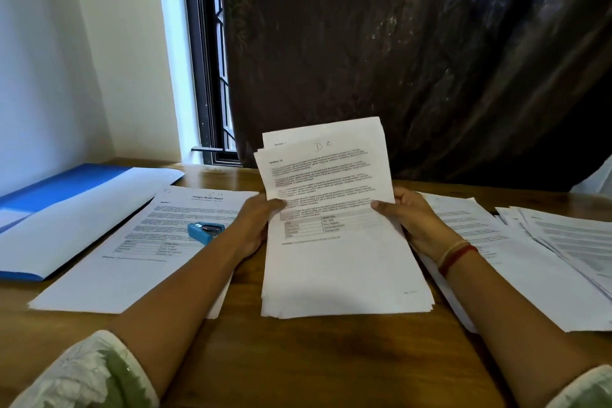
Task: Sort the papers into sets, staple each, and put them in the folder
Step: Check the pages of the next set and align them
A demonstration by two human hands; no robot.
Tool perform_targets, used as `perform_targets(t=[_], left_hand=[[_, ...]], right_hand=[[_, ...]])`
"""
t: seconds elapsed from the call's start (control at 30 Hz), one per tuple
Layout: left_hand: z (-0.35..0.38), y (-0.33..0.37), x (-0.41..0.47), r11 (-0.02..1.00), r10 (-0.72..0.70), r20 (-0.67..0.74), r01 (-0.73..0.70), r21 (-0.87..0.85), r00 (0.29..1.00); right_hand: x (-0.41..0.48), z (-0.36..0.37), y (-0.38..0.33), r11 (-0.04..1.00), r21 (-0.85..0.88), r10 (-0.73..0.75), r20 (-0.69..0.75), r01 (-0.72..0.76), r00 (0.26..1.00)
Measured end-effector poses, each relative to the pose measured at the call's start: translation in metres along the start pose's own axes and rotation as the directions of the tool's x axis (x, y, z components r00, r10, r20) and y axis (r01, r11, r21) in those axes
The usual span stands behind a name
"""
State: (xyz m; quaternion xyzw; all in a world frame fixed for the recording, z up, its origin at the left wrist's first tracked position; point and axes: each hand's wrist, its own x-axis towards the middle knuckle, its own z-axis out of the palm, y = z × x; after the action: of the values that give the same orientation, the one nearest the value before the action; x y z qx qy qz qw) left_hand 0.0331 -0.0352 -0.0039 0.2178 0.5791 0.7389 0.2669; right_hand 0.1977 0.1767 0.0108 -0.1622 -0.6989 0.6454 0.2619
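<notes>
The left hand (255,225) and the right hand (415,220) each grip one side of a thick stack of papers (334,262), white with small black print, its bottom edge on the table (298,361). Left of the left hand, a blue stapler (205,231) lies on more sheets (132,262), with a blue folder (63,209) past them

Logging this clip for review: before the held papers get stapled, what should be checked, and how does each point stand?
1. Grip: left hand and right hand both hold the stack by its sides: ok.
2. Stack edges flush: top sheets sit offset: not ok.
3. Stapler free: lies on the left pile, untouched: ok.
4. Folder open: ok.
5. All sheets one set: only the front page shows: cannot tell.
</notes>
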Motion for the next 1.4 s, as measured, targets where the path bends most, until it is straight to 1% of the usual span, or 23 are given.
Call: perform_targets(t=[0.07, 0.17, 0.2, 0.27, 0.3, 0.37, 0.4, 0.47, 0.53, 0.6, 0.63, 0.7, 0.73, 0.8, 0.87, 0.93, 1.0, 1.03, 1.1, 1.17, 1.23, 1.33, 1.4], left_hand=[[0.005, 0.001, -0.003, 0.998, -0.022, 0.083, 0.017, 0.062, 0.996], [0.012, 0.008, -0.007, 0.987, 0.082, 0.093, -0.094, 0.13, 0.992], [0.013, 0.011, -0.005, 0.979, 0.129, 0.07, -0.139, 0.151, 0.989], [0.012, 0.014, -0.001, 0.965, 0.206, -0.009, -0.202, 0.168, 0.979], [0.012, 0.015, 0.0, 0.962, 0.234, -0.037, -0.226, 0.156, 0.971], [0.017, 0.019, -0.003, 0.94, 0.314, -0.072, -0.299, 0.164, 0.947], [0.022, 0.022, -0.009, 0.908, 0.386, -0.093, -0.361, 0.212, 0.918], [0.034, 0.027, -0.021, 0.79, 0.575, -0.112, -0.515, 0.334, 0.81], [0.044, 0.032, -0.034, 0.656, 0.719, -0.084, -0.634, 0.41, 0.69], [0.054, 0.037, -0.045, 0.557, 0.8, -0.031, -0.724, 0.407, 0.599], [0.057, 0.038, -0.049, 0.53, 0.819, -0.005, -0.755, 0.387, 0.573], [0.065, 0.041, -0.058, 0.498, 0.837, 0.052, -0.798, 0.341, 0.544], [0.068, 0.041, -0.06, 0.485, 0.843, 0.07, -0.808, 0.334, 0.534], [0.071, 0.038, -0.059, 0.487, 0.84, 0.066, -0.802, 0.345, 0.538], [0.068, 0.034, -0.051, 0.519, 0.815, 0.037, -0.757, 0.396, 0.578], [0.061, 0.029, -0.042, 0.556, 0.776, 0.019, -0.698, 0.451, 0.631], [0.054, 0.023, -0.033, 0.608, 0.718, 0.01, -0.634, 0.477, 0.696], [0.051, 0.02, -0.03, 0.64, 0.681, 0.009, -0.601, 0.479, 0.732], [0.047, 0.017, -0.026, 0.671, 0.634, 0.003, -0.551, 0.496, 0.774], [0.045, 0.016, -0.024, 0.683, 0.609, -0.009, -0.518, 0.514, 0.793], [0.045, 0.016, -0.024, 0.689, 0.606, -0.02, -0.513, 0.512, 0.795], [0.046, 0.019, -0.024, 0.684, 0.638, -0.032, -0.548, 0.481, 0.769], [0.047, 0.02, -0.023, 0.711, 0.626, -0.052, -0.542, 0.448, 0.778]], right_hand=[[-0.001, 0.004, -0.005, 0.995, 0.085, -0.059, -0.03, 0.062, 0.998], [-0.006, 0.01, -0.016, 0.99, 0.113, -0.086, 0.058, 0.08, 0.995], [-0.008, 0.01, -0.02, 0.996, 0.059, -0.076, 0.083, 0.072, 0.994], [-0.011, 0.012, -0.027, 0.982, -0.172, -0.057, 0.113, 0.076, 0.992], [-0.013, 0.013, -0.03, 0.961, -0.262, -0.063, 0.097, 0.087, 0.993], [-0.016, 0.019, -0.038, 0.934, -0.329, -0.14, 0.023, 0.14, 0.99], [-0.018, 0.024, -0.042, 0.921, -0.343, -0.204, -0.022, 0.184, 0.979], [-0.024, 0.034, -0.046, 0.876, -0.379, -0.356, -0.095, 0.297, 0.93], [-0.033, 0.043, -0.049, 0.803, -0.422, -0.512, -0.125, 0.422, 0.85], [-0.04, 0.052, -0.053, 0.734, -0.434, -0.625, -0.131, 0.522, 0.77], [-0.043, 0.056, -0.054, 0.701, -0.435, -0.67, -0.13, 0.565, 0.731], [-0.05, 0.065, -0.058, 0.637, -0.443, -0.74, -0.124, 0.631, 0.661], [-0.053, 0.068, -0.058, 0.616, -0.451, -0.758, -0.113, 0.646, 0.643], [-0.055, 0.073, -0.058, 0.603, -0.475, -0.759, -0.094, 0.641, 0.645], [-0.054, 0.074, -0.054, 0.619, -0.51, -0.73, -0.093, 0.597, 0.677], [-0.049, 0.07, -0.049, 0.675, -0.516, -0.665, -0.115, 0.527, 0.738], [-0.044, 0.066, -0.045, 0.751, -0.464, -0.587, -0.146, 0.469, 0.796], [-0.042, 0.064, -0.043, 0.783, -0.435, -0.554, -0.163, 0.444, 0.817], [-0.038, 0.059, -0.041, 0.838, -0.393, -0.48, -0.201, 0.379, 0.854], [-0.034, 0.053, -0.038, 0.88, -0.362, -0.41, -0.256, 0.306, 0.876], [-0.032, 0.05, -0.038, 0.904, -0.334, -0.372, -0.313, 0.265, 0.874], [-0.033, 0.048, -0.043, 0.909, -0.281, -0.395, -0.352, 0.307, 0.848], [-0.032, 0.049, -0.045, 0.915, -0.227, -0.396, -0.359, 0.332, 0.845]])
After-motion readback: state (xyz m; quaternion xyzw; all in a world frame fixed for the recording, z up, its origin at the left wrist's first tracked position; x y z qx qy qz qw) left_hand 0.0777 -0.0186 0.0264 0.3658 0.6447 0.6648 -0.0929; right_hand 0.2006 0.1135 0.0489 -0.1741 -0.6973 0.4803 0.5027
